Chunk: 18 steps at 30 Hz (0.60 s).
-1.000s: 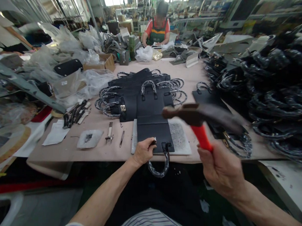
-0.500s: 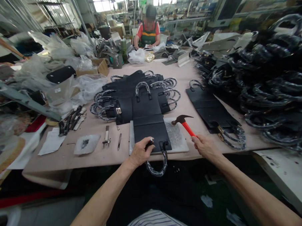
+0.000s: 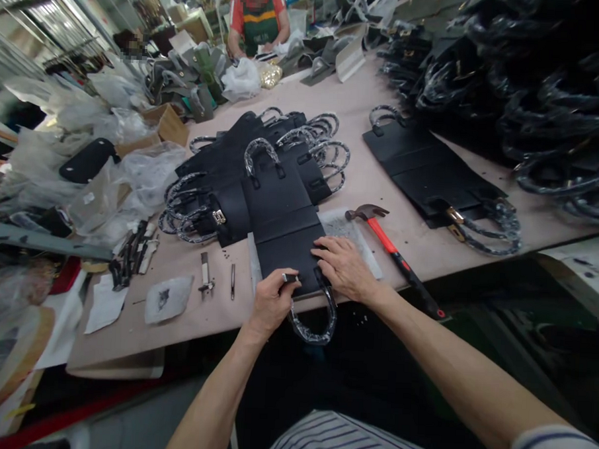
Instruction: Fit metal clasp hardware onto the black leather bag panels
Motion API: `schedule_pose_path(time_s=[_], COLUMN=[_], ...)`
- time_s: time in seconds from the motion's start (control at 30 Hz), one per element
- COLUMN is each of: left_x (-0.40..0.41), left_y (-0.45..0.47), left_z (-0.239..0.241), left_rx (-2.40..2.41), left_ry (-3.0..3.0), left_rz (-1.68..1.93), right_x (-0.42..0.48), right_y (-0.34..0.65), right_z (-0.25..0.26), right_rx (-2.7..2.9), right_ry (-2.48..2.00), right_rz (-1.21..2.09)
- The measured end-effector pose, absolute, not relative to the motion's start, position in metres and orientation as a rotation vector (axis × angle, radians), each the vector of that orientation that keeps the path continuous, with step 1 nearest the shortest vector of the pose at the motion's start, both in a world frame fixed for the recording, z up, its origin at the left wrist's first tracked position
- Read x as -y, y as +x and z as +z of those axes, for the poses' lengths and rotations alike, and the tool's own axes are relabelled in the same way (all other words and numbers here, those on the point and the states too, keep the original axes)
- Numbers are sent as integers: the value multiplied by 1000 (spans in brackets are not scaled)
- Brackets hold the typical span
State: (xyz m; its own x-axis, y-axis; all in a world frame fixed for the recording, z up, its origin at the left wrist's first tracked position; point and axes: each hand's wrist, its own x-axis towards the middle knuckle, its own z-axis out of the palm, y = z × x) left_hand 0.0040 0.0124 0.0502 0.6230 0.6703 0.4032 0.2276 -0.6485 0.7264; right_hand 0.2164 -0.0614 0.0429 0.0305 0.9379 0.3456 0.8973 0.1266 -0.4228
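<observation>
A black bag panel (image 3: 284,224) lies over a pale slab (image 3: 372,257) at the table's front edge. Its plastic-wrapped handle (image 3: 314,334) hangs over that edge. My left hand (image 3: 275,299) is closed at the panel's lower left, pinching a small dark piece with a shiny metal end (image 3: 290,278); whether this is part of the bag I cannot tell. Flat on the panel's right side rests my right hand (image 3: 344,266), fingers spread, beside the handle's right base. A claw hammer (image 3: 384,238) with a red and black handle lies to the right of it.
Behind the panel are stacked black bag panels (image 3: 217,161). Another bag panel (image 3: 425,170) lies at right, below a large heap of wrapped handles (image 3: 558,97). Small tools (image 3: 205,273) and a tray of tiny parts (image 3: 167,298) sit at left. A co-worker (image 3: 259,21) sits across the table.
My right hand has let go of the hammer, which now lies on the table, and has moved left onto the panel. My left hand keeps its pinch. The view has tilted down.
</observation>
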Motion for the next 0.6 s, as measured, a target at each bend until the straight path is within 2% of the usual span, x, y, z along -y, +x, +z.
schedule_pose_path(time_s=[0.23,0.47,0.6], left_x=[-15,-13,-11], left_y=[2,1,1], left_z=[43,41,41], left_rx=[-471,-699,-467], left_ry=[2421,2228,2385], left_rz=[923,1026,1014], right_x=[64,63,63], right_y=[221,220,220], right_z=[43,45,46], right_rx=[1854,1850,1834], right_ry=[-1773,-1781,-1790], right_rz=[153,195,207])
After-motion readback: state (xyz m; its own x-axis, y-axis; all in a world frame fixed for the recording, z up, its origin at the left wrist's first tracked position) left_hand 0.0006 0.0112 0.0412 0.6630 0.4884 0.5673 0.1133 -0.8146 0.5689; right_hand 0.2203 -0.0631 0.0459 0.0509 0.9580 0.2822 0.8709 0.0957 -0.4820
